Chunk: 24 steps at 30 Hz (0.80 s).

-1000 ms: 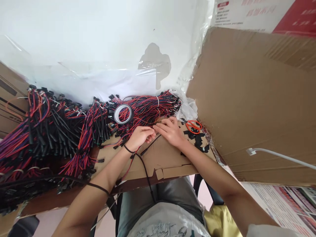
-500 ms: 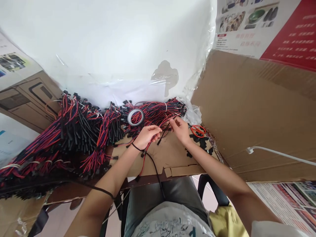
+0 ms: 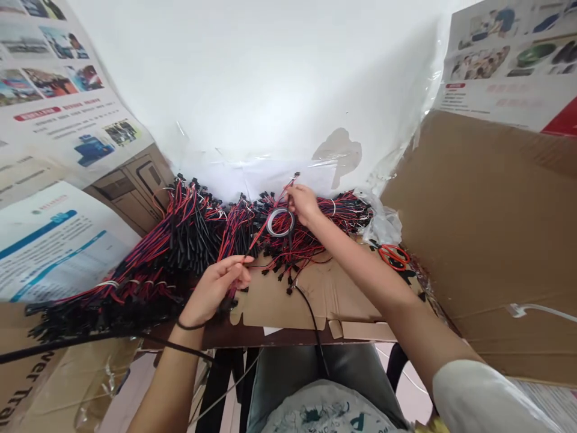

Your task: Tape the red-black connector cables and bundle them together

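Between my two hands runs a red and black wire lead (image 3: pixel 258 237) with a small black connector at its upper end. My right hand (image 3: pixel 303 203) pinches it just below that connector, raised over the wire pile. Lower and to the left, my left hand (image 3: pixel 224 281) has its fingers closed on the lead's other part. A roll of tape (image 3: pixel 280 222) lies right behind the lead, below my right hand. Bundled red and black wires (image 3: pixel 351 207) with black connectors lie behind it. More wires (image 3: pixel 234 225) are heaped left of the tape.
Large wire bundles with black sleeves (image 3: pixel 192 240) fill the left side. Orange-handled scissors (image 3: pixel 393 257) and a crumpled plastic bag (image 3: pixel 382 224) are at the right. A cardboard sheet (image 3: pixel 311 307) covers the table front. A cardboard panel (image 3: pixel 487 240) stands at the right.
My hands have moved apart: the right went up over the tape, the left moved down and left, with the lead stretched between them. The view has turned to the left.
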Each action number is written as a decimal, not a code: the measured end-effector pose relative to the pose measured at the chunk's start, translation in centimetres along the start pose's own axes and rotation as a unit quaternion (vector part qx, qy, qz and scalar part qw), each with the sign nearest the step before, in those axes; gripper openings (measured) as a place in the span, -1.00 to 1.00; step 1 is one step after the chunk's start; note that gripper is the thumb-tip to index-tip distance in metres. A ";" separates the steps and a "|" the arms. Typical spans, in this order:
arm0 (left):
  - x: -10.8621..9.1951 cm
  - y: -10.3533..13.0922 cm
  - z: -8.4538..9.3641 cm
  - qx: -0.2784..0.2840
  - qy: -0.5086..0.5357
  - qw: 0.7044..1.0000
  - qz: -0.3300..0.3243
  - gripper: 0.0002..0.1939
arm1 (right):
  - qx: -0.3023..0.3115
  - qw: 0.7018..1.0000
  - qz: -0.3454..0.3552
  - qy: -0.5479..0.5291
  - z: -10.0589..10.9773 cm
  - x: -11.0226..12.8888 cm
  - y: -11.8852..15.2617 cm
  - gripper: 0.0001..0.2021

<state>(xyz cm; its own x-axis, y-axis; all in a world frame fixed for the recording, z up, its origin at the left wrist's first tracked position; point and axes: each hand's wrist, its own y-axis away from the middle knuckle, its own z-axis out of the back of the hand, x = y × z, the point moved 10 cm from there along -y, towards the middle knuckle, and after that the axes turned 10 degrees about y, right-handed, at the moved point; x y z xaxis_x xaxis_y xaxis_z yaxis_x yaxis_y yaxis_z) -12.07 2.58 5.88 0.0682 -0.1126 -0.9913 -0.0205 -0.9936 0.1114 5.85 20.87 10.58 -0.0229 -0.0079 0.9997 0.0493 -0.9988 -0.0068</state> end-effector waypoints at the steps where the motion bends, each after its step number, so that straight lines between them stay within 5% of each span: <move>1: -0.1 0.3 1.8 -0.037 -0.024 0.999 -0.007 -0.52 | 0.014 1.000 -0.008 0.013 -2.1 -0.4 -0.7 -0.77; 4: -0.9 1.0 6.4 -0.140 -0.161 0.976 -0.030 -0.65 | 0.044 0.998 -0.021 0.045 -7.5 -1.8 -2.3 -0.74; 7: -2.1 1.4 9.0 -0.228 -0.375 0.897 -0.056 -0.73 | 0.060 0.993 -0.033 0.094 -11.4 -3.5 -3.6 -0.73; 10: -1.8 0.8 9.4 -0.240 -0.499 0.831 -0.053 -0.76 | 0.049 0.989 -0.039 0.133 -13.2 -4.6 -3.9 -0.82; 13: 0.0 0.0 9.6 -0.206 -0.539 0.817 0.000 -0.79 | 0.036 0.989 -0.017 0.141 -12.6 -4.2 -2.6 -0.73; 16: -0.5 0.2 9.3 -0.218 -0.576 0.788 -0.022 -0.76 | 0.045 0.988 0.044 0.142 -8.6 -2.7 0.2 -0.65; 18: -2.5 0.9 8.2 -0.250 -0.595 0.756 -0.104 -0.72 | 0.070 0.979 0.087 0.169 -3.9 -2.0 2.4 -0.85; 19: -3.6 1.3 7.1 -0.259 -0.595 0.745 -0.155 -0.70 | 0.087 0.952 0.147 0.252 -1.5 -1.3 3.7 -0.85; 21: -5.2 1.5 4.1 -0.237 -0.572 0.745 -0.247 -0.70 | 0.013 0.881 0.214 0.421 5.1 -0.8 5.4 -0.81; 24: -5.0 -0.4 -2.7 -0.092 -0.518 0.788 -0.319 -0.73 | 0.014 0.791 0.194 0.580 11.5 -3.2 6.3 -0.77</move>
<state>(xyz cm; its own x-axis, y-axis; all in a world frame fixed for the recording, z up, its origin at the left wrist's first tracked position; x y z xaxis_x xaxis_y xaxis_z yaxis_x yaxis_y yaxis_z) -9.74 3.51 11.02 -0.8477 0.3866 -0.3632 -0.1603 -0.8393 -0.5194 17.75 15.14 7.63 -0.9005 -0.3697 0.2292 0.2989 -0.9087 -0.2914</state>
